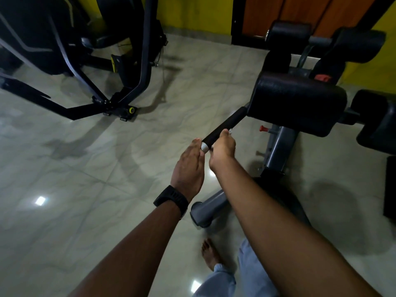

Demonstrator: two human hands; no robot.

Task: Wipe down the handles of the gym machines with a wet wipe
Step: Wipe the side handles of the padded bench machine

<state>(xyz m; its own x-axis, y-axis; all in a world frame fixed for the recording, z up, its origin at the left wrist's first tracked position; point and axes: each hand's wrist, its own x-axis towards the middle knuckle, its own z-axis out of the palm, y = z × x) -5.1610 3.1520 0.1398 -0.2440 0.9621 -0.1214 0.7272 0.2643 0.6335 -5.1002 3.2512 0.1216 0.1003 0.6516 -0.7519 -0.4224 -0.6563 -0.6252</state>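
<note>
A black foam-covered handle (227, 124) with a silver end cap sticks out toward me from under the black seat pad (297, 103) of a grey-framed gym machine. My right hand (221, 147) grips the handle near its silver end; a small bit of white wet wipe (230, 131) shows at my fingertips. My left hand (189, 166), with a black watch on the wrist, is held flat with straight fingers, its fingertips touching the handle's end cap.
The machine's grey base tube (206, 210) lies on the glossy tiled floor just below my arms. Black roller pads (289, 32) stand at the back right. Another black machine frame (102, 61) spreads across the floor at left. My bare foot (211, 256) is beneath.
</note>
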